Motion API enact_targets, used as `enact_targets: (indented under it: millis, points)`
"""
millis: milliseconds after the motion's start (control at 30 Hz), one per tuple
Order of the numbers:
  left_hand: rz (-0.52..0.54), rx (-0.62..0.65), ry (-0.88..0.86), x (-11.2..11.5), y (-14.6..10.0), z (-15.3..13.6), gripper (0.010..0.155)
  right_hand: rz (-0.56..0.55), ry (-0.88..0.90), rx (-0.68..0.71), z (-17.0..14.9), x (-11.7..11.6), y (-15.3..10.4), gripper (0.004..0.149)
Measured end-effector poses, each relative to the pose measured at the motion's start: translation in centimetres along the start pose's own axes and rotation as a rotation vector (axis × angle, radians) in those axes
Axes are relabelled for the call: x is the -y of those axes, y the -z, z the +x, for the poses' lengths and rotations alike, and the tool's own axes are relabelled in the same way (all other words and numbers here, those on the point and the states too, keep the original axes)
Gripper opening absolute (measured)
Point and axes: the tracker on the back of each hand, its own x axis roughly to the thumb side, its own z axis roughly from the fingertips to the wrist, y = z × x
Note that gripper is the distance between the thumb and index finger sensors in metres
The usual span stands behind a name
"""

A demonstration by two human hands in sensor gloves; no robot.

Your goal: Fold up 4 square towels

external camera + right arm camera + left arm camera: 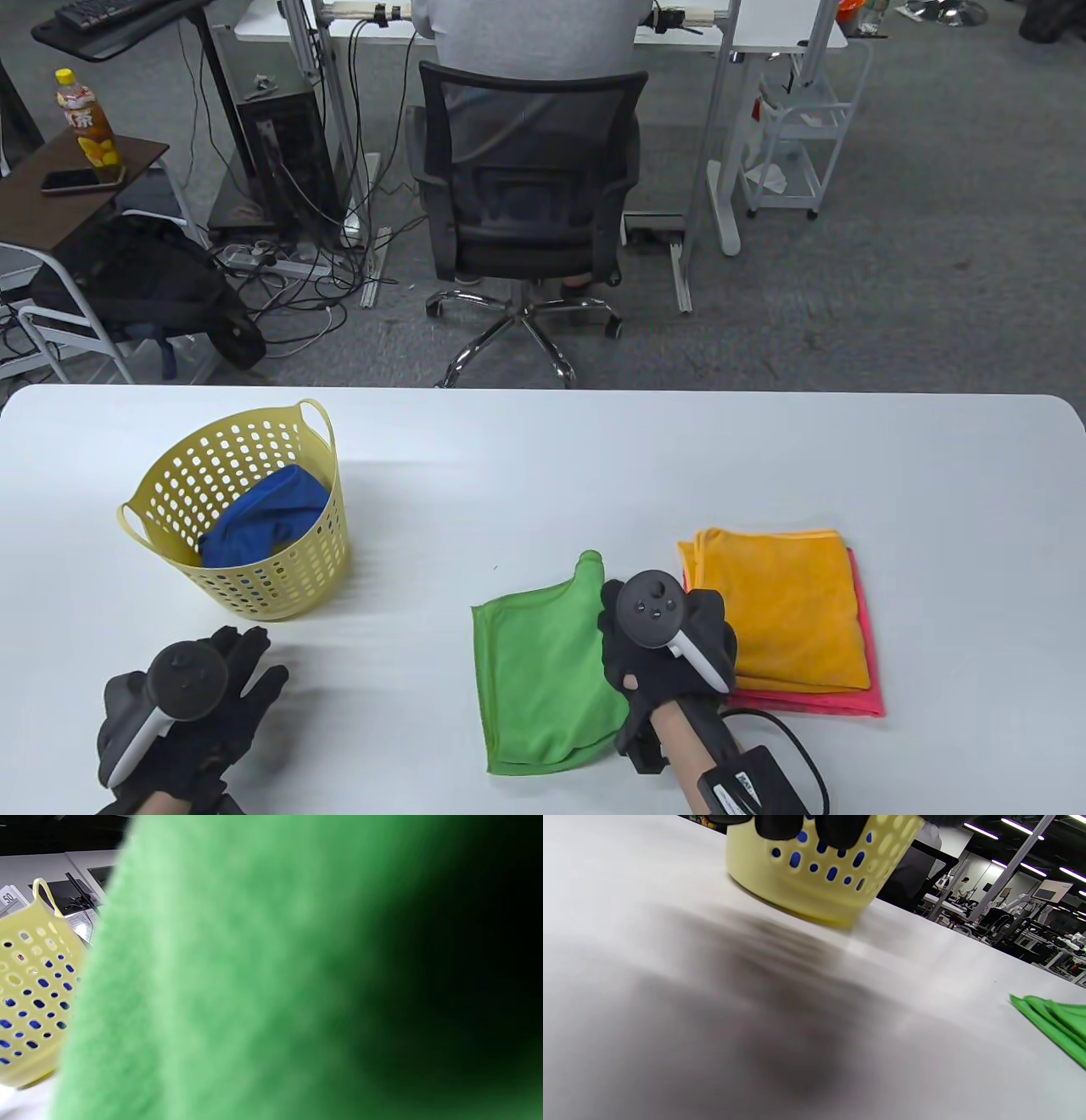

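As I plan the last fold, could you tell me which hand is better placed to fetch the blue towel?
Probably the left hand: it hovers open beside the yellow perforated plastic basket holding the blue towel.

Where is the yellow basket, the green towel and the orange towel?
yellow basket [293, 586]: table view, on its holed side wall.
green towel [543, 671]: table view, on its flat middle.
orange towel [789, 611]: table view, on its top face, above the pink towel [874, 700].

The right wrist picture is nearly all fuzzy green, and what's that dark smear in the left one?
Right wrist view: the green towel sits too close to the lens, out of focus, going black at the right. Left wrist view: a soft shadow on the table, with motion blur on the yellow basket.
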Motion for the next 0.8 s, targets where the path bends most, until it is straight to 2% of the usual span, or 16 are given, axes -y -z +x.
enact_targets:
  millis: [133, 267, 333, 433, 500, 600, 700, 767, 800]
  points:
    - [-0.004, -0.016, 0.002, 0.1, 0.1, -0.2, 0.073, -0.003, -0.061, 0.017, 1.3, 3.1, 1.5, 0.043]
    - [-0.014, -0.033, 0.014, 0.4, 0.4, -0.3, 0.072, -0.068, -0.078, 0.033, 2.8, 7.0, 1.8, 0.043]
    - [-0.018, -0.037, 0.019, 0.5, 0.4, -0.3, 0.072, -0.112, -0.055, 0.033, 2.7, 9.0, 1.6, 0.043]
    - [-0.015, -0.041, 0.026, 0.5, 0.4, -0.3, 0.073, -0.179, -0.014, -0.009, 0.8, 12.0, 0.9, 0.043]
    - [-0.008, -0.043, 0.029, 0.4, 0.3, -0.3, 0.072, -0.218, 0.003, -0.054, -1.7, 13.4, 0.0, 0.043]
    - [0.006, -0.039, 0.033, 0.3, 0.2, -0.2, 0.072, -0.279, -0.012, -0.168, -7.7, 14.1, -0.8, 0.043]
    - [0.016, -0.038, 0.041, 0.2, 0.1, -0.1, 0.072, -0.270, -0.078, -0.317, -13.5, 12.7, -0.4, 0.043]
    - [0.020, -0.045, 0.056, 0.3, 0.2, 0.0, 0.072, -0.217, -0.179, -0.421, -17.7, 10.7, 0.4, 0.043]
    - [0.020, -0.049, 0.059, 0.4, 0.2, 0.0, 0.072, -0.201, -0.218, -0.455, -18.8, 10.0, 0.7, 0.043]
